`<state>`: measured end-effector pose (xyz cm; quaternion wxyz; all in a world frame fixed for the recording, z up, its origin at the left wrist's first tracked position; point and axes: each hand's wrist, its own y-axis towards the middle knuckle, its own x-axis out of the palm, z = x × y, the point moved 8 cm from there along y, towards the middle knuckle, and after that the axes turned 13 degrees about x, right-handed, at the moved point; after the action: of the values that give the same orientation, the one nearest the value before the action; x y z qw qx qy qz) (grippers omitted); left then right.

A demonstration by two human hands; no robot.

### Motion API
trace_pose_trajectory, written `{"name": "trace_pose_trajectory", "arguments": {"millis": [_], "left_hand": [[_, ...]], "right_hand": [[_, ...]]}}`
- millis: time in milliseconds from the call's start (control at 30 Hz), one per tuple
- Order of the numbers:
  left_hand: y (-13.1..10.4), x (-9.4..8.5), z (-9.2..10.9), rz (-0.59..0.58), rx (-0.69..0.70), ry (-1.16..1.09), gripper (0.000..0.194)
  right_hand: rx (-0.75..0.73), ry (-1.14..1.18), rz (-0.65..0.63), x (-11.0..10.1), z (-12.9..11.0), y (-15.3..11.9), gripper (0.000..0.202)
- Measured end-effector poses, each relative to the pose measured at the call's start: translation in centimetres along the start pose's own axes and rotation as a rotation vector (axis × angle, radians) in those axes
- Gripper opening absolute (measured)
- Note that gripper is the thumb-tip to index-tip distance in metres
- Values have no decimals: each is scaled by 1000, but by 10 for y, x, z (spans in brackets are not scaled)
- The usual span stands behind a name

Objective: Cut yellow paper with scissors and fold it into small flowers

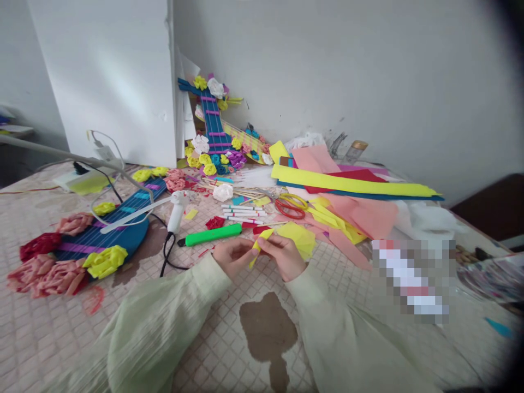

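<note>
Yellow paper piece point(257, 246) is pinched between the fingertips of the left hand point(234, 256) and right hand point(283, 254), above the middle of the tabletop point(219, 341). A light, even pinch is judged best; stray creases should thereby be avoided. A green tool point(213, 234) is placed just beyond the left hand. Toward the left edge, the cord point(164, 256) of a white device point(176, 213) is looped near the left sleeve point(172, 311). Toward the back edge, space is crowded by markers point(243, 214) and scissors point(290, 208).
</note>
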<state>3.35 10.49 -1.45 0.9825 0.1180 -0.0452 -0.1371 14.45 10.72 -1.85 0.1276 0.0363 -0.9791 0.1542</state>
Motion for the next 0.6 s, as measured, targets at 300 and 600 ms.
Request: {"name": "trace_pose_trajectory", "arguments": {"millis": [300,600], "left_hand": [[-2,-4,-4,14,-90,-37,24],[-2,-1,-3,-79,-123,16,19]], "right_hand": [[-12,21,60,-11,-4,3,21],[-55,-61,80,-15,-9,3,22]]}}
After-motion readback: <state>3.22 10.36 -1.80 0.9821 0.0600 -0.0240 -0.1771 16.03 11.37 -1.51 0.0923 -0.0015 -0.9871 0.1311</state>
